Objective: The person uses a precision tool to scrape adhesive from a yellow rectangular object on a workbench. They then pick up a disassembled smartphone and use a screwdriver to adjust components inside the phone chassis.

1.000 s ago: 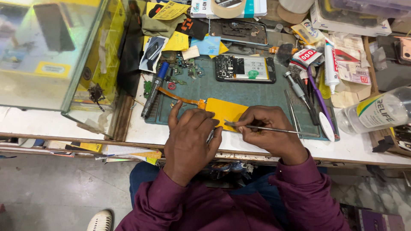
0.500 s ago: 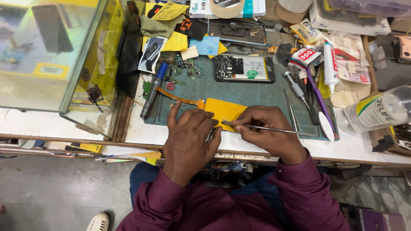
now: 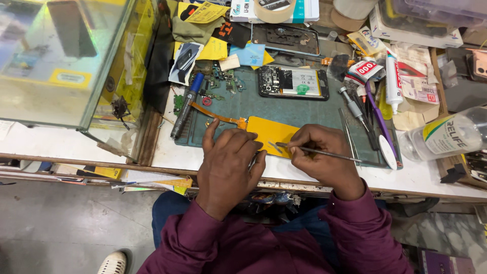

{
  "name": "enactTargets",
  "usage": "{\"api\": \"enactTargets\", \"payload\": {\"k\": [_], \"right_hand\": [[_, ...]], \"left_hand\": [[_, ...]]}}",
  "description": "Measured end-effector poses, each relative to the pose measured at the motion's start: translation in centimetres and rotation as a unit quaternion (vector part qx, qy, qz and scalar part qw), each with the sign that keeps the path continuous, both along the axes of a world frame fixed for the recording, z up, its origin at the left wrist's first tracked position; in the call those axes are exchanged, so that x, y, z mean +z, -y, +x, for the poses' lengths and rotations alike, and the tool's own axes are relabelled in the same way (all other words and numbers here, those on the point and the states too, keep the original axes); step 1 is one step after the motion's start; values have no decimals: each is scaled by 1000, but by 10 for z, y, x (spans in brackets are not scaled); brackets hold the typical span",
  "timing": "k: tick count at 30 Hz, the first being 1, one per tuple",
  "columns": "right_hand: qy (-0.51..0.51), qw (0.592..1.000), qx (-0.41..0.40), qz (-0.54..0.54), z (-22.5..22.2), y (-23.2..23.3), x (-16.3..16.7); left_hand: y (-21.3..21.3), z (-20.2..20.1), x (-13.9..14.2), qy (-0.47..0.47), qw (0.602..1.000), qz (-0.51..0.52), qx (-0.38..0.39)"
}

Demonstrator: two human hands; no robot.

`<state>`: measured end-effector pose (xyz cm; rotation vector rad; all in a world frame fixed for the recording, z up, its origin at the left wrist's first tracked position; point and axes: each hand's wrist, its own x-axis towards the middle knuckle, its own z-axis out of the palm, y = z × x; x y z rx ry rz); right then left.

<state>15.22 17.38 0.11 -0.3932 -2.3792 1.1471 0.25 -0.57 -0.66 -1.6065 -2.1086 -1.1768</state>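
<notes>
Fingers [image 3: 299,147] pinch a thin tool [image 3: 324,153]; its tip seems hidden.

White bench [image 3: 431,177] bears green mat [image 3: 243,109], seemingly rubber.

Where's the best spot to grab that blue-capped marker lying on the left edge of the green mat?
Probably the dark barrel, mid-length, of the blue-capped marker, pinching across it from above. It lies flat and slanted on the green mat, cap end away; small circuit parts crowd its right side, so the left hand should drop straight down.
</notes>
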Motion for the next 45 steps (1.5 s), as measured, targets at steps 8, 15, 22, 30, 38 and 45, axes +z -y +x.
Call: {"api": "enactTargets", "payload": {"k": [8,15,22,30,38,45], "right_hand": [[-3,999,38,30,-3,0,2],[-2,999,35,7,-4,-1,0],[-47,998,3,-35,0,2,0],[-174,964,-78,-187,10,-1,-12],[-397,823,-140,-382,24,-31,-23],[-221,936,-102,-253,14,-10,-16]], "left_hand": [[0,0,0,-1,1000,-6,-2],[0,0,-1,3,1000,-14,-1],[-1,0,-1,-3,1000,-13,4],[-1,0,2,5,1000,-8,4],[5,1,9,61,992,105,40],[2,0,0,20,998,57,33]]}}
